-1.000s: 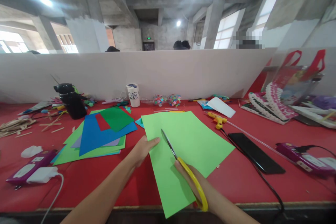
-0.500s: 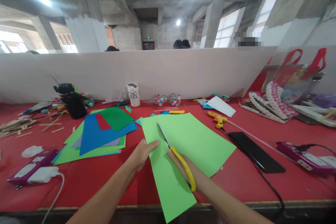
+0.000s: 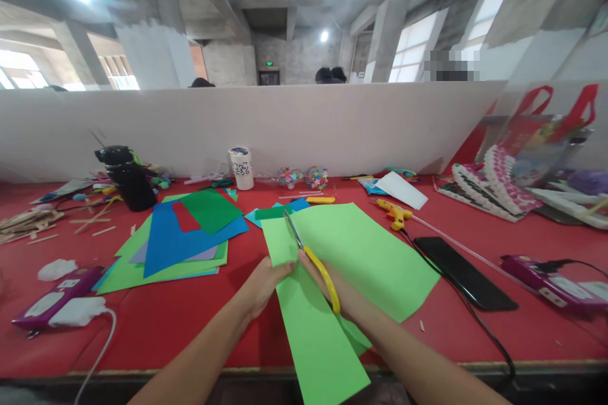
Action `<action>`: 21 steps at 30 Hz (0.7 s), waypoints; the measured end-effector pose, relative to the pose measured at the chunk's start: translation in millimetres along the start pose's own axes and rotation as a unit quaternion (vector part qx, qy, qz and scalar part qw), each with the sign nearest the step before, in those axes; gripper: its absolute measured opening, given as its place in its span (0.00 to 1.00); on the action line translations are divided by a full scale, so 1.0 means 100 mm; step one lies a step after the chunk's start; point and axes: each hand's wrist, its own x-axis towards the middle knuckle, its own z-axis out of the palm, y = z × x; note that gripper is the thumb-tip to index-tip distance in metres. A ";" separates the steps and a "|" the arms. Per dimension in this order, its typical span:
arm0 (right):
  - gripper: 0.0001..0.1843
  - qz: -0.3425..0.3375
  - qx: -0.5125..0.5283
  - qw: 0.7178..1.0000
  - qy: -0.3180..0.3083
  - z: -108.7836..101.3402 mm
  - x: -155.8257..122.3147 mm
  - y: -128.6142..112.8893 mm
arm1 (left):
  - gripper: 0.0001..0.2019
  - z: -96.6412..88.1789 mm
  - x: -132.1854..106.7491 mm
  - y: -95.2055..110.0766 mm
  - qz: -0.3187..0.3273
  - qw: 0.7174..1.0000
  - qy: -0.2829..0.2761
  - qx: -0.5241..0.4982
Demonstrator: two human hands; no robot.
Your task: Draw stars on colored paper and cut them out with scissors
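A large light green sheet of paper (image 3: 365, 259) lies over the red table in front of me, cut lengthwise so that a long strip (image 3: 318, 335) hangs toward the table's front edge. My left hand (image 3: 266, 278) pinches the sheet's left side, thumb on top. In my right hand (image 3: 327, 278) are yellow-handled scissors (image 3: 327, 278), their blades near the sheet's far edge at the end of the cut. My right fingers are partly hidden behind the handle and the paper.
Coloured sheets (image 3: 190, 240) lie stacked at left, near a black bottle (image 3: 130, 180). A white cup (image 3: 241, 168) stands by the partition (image 3: 294, 126). To the right are a yellow glue gun (image 3: 396, 214), a phone (image 3: 463, 272) and a purple power strip (image 3: 551, 281). Another purple strip (image 3: 61, 297) sits at left.
The scissors and my right hand have moved farther from me along the paper, lengthening the cut. The sheet has shifted right, exposing a dark green piece behind it.
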 end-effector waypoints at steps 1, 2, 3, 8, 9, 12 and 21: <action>0.20 -0.003 -0.005 1.000 0.009 0.01 0.03 0.01 | 0.19 0.00 0.00 -0.01 0.000 1.000 -0.001 -0.001; 0.20 -0.004 -0.010 1.000 0.018 0.01 0.05 0.01 | 0.19 0.01 0.00 -0.03 -0.002 1.000 -0.002 -0.002; 0.21 0.000 -0.010 1.000 0.022 0.01 0.07 0.02 | 0.19 0.01 -0.01 -0.04 -0.004 1.000 -0.003 -0.002; 0.22 0.042 0.014 0.999 0.009 -0.06 0.09 0.08 | 0.19 -0.02 -0.05 -0.09 -0.003 1.000 0.009 0.003; 0.21 0.041 0.021 0.999 0.006 -0.08 0.07 0.08 | 0.20 -0.02 -0.05 -0.09 0.001 1.000 0.013 0.004; 0.18 0.006 0.045 0.999 0.012 -0.12 -0.03 0.10 | 0.22 0.01 -0.05 -0.07 0.009 1.000 0.017 0.009; 0.21 -0.071 0.143 0.977 0.140 -0.64 0.16 0.17 | 0.07 0.15 -0.04 -0.10 0.044 0.989 0.029 0.139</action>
